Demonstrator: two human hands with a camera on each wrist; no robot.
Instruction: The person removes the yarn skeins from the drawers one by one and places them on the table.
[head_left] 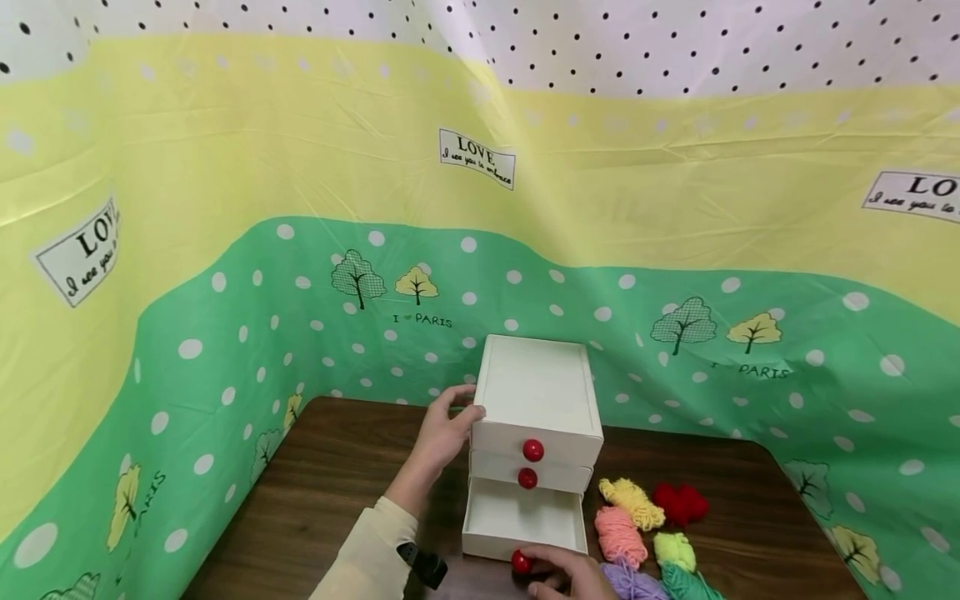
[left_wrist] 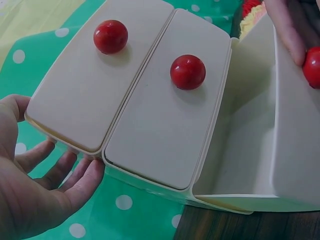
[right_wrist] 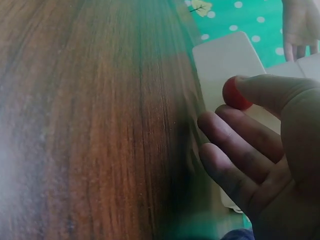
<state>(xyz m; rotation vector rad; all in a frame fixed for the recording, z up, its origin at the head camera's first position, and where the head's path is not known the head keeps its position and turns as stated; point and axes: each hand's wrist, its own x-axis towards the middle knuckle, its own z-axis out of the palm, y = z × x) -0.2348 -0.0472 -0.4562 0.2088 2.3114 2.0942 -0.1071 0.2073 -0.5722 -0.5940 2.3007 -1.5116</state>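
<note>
A white three-drawer box point(head_left: 536, 383) stands on the table, each drawer front bearing a round red knob. Its bottom drawer point(head_left: 491, 546) is pulled out and its inside looks bare; the upper two are closed. My left hand point(head_left: 442, 429) rests against the box's left side, thumb by the top edge and fingers spread along the side wall, as the left wrist view point(left_wrist: 40, 185) also shows. At the bottom drawer, my right hand point(head_left: 573, 575) pinches the red drawer knob point(right_wrist: 236, 94), thumb on one side and fingertips close to the other.
Right of the box lie several yarn bundles: yellow yarn point(head_left: 633, 504), red yarn point(head_left: 681, 504), coral yarn point(head_left: 620, 536), lime yarn point(head_left: 674, 550), purple yarn point(head_left: 633, 581) and green yarn point(head_left: 686, 583). A patterned cloth point(head_left: 420, 375) hangs around the dark wooden table point(head_left: 322, 492).
</note>
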